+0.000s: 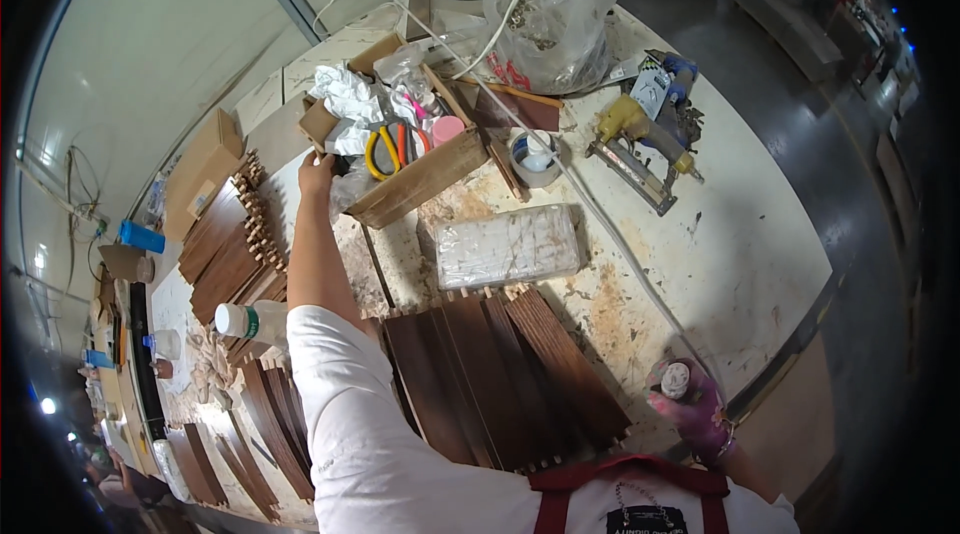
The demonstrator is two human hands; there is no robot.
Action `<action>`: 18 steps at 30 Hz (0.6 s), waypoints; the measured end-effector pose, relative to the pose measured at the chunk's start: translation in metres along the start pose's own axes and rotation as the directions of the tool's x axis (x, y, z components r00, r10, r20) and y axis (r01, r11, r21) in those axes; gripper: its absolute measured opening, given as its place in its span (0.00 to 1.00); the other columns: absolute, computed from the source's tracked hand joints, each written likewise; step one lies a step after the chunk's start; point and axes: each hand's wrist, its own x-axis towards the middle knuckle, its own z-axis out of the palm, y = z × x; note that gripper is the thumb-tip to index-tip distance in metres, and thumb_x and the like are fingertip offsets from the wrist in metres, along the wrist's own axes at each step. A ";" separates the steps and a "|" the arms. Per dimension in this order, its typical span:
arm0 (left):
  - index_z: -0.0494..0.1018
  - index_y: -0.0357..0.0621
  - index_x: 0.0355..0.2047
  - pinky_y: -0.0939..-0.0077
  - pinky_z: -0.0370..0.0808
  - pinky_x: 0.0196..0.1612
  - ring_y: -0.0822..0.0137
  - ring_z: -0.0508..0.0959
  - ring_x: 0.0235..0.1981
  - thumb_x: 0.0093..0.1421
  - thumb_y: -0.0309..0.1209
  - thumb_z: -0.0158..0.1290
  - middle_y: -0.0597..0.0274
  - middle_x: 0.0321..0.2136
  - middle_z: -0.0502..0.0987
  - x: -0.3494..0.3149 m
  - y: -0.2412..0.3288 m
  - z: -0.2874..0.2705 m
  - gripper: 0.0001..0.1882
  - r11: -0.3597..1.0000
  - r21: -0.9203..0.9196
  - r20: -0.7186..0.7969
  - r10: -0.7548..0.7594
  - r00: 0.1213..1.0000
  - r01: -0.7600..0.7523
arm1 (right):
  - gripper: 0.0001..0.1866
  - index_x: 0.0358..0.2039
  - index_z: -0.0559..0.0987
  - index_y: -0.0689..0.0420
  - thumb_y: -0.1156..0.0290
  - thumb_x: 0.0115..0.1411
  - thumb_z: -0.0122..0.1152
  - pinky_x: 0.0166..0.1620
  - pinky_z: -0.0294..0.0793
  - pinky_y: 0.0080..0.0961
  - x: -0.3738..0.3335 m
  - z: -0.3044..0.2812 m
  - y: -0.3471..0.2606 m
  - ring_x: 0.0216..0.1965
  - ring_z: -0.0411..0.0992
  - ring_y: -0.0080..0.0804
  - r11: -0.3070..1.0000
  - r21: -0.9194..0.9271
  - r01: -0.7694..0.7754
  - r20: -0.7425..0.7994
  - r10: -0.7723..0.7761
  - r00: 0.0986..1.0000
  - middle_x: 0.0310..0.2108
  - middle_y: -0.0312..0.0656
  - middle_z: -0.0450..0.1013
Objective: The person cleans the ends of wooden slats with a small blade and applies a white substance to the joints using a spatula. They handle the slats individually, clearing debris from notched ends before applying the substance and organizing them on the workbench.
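Note:
My left hand [317,174] reaches far forward to the near left corner of a wooden box [420,179], its fingers closed at the box's end. In that box lie yellow-handled pliers [377,156], crumpled white plastic [345,94] and a round pink lid [447,129]. At the right, low in view, my right hand [700,422] wears a stained purple-pink glove. Its fingers wrap round a small bottle with a round whitish top [675,380]; the bottle's body is mostly hidden. Dark brown wooden slats [480,374] with pegged ends lie in front of me.
A plastic-wrapped block [508,246] lies beyond the slats. A tape roll [535,162] and a yellow nail gun [630,139] stand at the right, with a pale hose [610,224] crossing the table. More slats [220,254] and a clear bottle [250,320] sit at the left.

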 end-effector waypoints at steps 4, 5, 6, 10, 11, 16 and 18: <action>0.74 0.39 0.44 0.66 0.75 0.40 0.53 0.79 0.36 0.54 0.32 0.56 0.48 0.35 0.79 -0.032 0.074 0.003 0.17 0.795 0.421 -0.343 0.585 0.735 -0.436 | 0.18 0.40 0.73 0.60 0.82 0.48 0.64 0.41 0.71 0.20 -0.007 -0.004 0.013 0.36 0.71 0.20 0.985 0.060 0.163 -0.013 -0.163 0.987 0.35 0.35 0.73; 0.74 0.41 0.44 0.64 0.74 0.41 0.51 0.78 0.38 0.55 0.32 0.55 0.47 0.36 0.78 -0.049 0.105 0.003 0.16 0.725 0.347 -0.314 0.688 0.654 -0.595 | 0.18 0.40 0.73 0.60 0.82 0.48 0.65 0.41 0.71 0.19 -0.008 -0.004 0.013 0.36 0.70 0.19 0.987 0.023 0.156 -0.022 -0.156 0.988 0.34 0.34 0.73; 0.74 0.42 0.44 0.63 0.74 0.42 0.50 0.78 0.37 0.55 0.31 0.54 0.48 0.35 0.78 -0.064 0.127 0.006 0.15 0.759 0.192 -0.157 0.649 0.744 -0.622 | 0.17 0.40 0.73 0.60 0.81 0.48 0.65 0.41 0.71 0.19 -0.008 -0.003 0.011 0.37 0.70 0.19 0.989 -0.011 0.150 -0.021 -0.151 0.988 0.34 0.34 0.73; 0.75 0.46 0.33 0.60 0.74 0.33 0.52 0.79 0.31 0.58 0.35 0.51 0.52 0.27 0.78 -0.174 0.192 0.047 0.08 0.539 0.309 0.486 0.619 0.617 -0.784 | 0.19 0.42 0.72 0.60 0.81 0.50 0.65 0.40 0.71 0.18 -0.008 0.000 0.003 0.36 0.70 0.19 0.998 0.028 0.048 0.024 -0.049 0.999 0.34 0.34 0.72; 0.76 0.48 0.33 0.58 0.75 0.32 0.52 0.79 0.29 0.59 0.37 0.49 0.54 0.25 0.78 -0.180 0.167 0.062 0.09 0.469 0.287 0.567 0.619 0.543 -0.835 | 0.19 0.42 0.72 0.60 0.81 0.50 0.65 0.40 0.71 0.18 -0.010 0.005 -0.001 0.36 0.70 0.19 0.998 0.028 0.061 0.061 -0.063 0.996 0.34 0.34 0.72; 0.74 0.47 0.36 0.56 0.74 0.35 0.47 0.78 0.32 0.52 0.28 0.50 0.50 0.27 0.78 -0.297 0.177 0.061 0.10 0.583 -0.093 0.561 0.700 0.441 -0.807 | 0.22 0.46 0.70 0.60 0.82 0.50 0.63 0.38 0.72 0.18 -0.016 0.002 0.001 0.35 0.70 0.20 0.992 0.125 -0.004 0.229 -0.025 0.973 0.37 0.34 0.71; 0.72 0.43 0.31 0.56 0.73 0.35 0.47 0.77 0.32 0.51 0.28 0.51 0.49 0.27 0.77 -0.347 0.200 0.037 0.06 0.604 -0.268 0.637 0.696 0.332 -0.751 | 0.23 0.48 0.69 0.60 0.82 0.50 0.62 0.38 0.73 0.18 -0.019 -0.006 0.016 0.35 0.70 0.21 0.986 0.164 -0.002 0.215 -0.034 0.976 0.37 0.36 0.71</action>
